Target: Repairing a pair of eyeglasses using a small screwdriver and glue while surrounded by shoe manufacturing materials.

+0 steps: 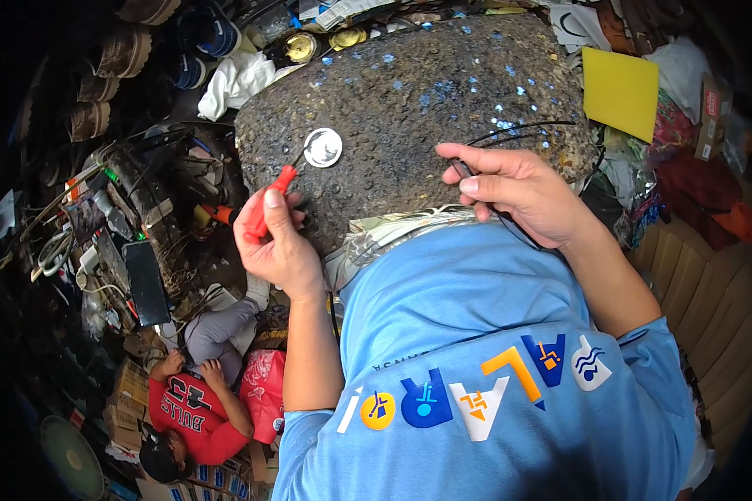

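I saw the left hand [276, 234] wrapped around a red-handled tool [268, 210], thumb along the grip, its thin shaft angled toward a round white disc [322, 148] just ahead. The right hand [514, 194] pinched a small black piece [463, 169] between thumb and fingers. Both hung near the close edge of a rough, dark tabletop [376, 108]. Beyond the right hand lay a yellow sheet [620, 93]; well out past the left was a person in red [196, 413].

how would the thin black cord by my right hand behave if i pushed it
The black cord would probably bend rather than push straight, as it curves over the dark slab. It looks slim, so it is likely light. The slab's rough surface might make it drag a little.
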`<state>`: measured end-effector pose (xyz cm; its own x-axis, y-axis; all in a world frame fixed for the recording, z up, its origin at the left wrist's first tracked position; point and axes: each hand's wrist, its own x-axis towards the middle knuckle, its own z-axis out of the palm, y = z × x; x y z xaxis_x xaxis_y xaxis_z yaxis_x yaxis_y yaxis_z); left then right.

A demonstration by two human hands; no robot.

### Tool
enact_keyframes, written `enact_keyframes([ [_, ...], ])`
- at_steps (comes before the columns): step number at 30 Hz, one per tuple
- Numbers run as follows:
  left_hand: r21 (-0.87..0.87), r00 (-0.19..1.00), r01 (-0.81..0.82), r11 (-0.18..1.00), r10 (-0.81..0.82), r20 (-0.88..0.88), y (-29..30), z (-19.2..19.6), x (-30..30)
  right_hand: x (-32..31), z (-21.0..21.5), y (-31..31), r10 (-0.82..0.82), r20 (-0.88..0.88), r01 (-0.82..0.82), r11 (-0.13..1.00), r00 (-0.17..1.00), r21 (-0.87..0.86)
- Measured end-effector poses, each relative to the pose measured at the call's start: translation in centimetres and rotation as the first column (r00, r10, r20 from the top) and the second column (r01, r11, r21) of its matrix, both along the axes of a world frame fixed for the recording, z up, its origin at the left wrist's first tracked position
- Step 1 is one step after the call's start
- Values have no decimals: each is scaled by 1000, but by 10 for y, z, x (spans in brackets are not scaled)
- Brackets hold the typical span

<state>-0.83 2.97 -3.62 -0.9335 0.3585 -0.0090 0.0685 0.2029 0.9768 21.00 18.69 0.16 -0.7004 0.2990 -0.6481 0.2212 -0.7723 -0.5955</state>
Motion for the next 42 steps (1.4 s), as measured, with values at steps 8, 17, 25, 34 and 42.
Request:
enact_keyframes([
  [8, 336, 922, 227, 914, -313, 228, -4, 47, 27, 1, -3, -5, 37, 11, -38, 993, 999, 115],
  [17, 175, 895, 322, 931, -359, 264, 5, 57, 59, 2, -5, -5, 114, 19, -115, 970, 993, 213],
  [25, 102, 907, 391, 915, -402, 128, 3, 51, 60, 2, -8, -7, 108, 21, -110, 969, 994, 219],
  [34, 74, 902, 412, 908, -418, 103, 3, 52, 60, 1, -8, -7, 101, -4, -98, 975, 995, 198],
  [42, 47, 892, 445, 894, -447, 64, 2, 52, 59, 2, -10, -6, 162, 36, -166, 946, 986, 279],
])
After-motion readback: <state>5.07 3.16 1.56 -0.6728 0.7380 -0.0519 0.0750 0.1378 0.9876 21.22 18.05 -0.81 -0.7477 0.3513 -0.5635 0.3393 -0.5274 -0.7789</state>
